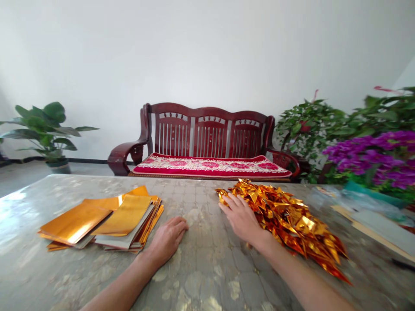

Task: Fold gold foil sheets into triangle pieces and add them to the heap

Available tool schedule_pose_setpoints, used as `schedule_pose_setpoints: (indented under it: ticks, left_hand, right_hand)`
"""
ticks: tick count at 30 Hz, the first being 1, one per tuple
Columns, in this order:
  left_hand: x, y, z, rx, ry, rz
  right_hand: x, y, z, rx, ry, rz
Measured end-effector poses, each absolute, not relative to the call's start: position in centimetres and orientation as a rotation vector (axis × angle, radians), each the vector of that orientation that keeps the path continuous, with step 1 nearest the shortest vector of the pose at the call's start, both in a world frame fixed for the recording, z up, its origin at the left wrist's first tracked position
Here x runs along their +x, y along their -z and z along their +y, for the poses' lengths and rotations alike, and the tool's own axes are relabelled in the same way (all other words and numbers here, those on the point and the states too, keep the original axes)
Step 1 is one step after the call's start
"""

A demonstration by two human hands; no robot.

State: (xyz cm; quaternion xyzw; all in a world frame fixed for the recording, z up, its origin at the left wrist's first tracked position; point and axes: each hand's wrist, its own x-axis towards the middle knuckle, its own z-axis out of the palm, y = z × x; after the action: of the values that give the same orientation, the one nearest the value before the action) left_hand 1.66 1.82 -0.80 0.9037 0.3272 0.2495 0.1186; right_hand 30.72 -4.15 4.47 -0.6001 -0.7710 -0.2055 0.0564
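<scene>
My left hand [167, 238] rests on the table with its fingers curled loosely together and nothing visible in them. Close to its left lie stacks of flat gold foil paper sheets [128, 216], some showing a pale grey side. On the right, a heap of folded gold foil paper pieces [292, 216], shiny and pointed, spreads over the table. My right hand [241, 216] lies at the heap's left edge, fingers stretched out and slightly apart, the fingertips touching the foil. No single piece is seen gripped in it.
The table [197, 272] has a glossy patterned cover. Flat pale boards [385, 231] and clear plastic wrapping [333, 196] lie at its right side. Beyond it stands a dark wooden bench [207, 134]. Purple flowers [376, 157] and a potted plant [48, 129] flank the scene.
</scene>
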Motion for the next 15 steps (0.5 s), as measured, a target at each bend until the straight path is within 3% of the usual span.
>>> schedule_pose_setpoints:
  ticks: [15]
  left_hand:
    - [1.6,0.9,1.9,2.634,-0.744,0.952]
  right_hand:
    - [30.5,-2.8,1.5,-2.095,0.564,-2.378]
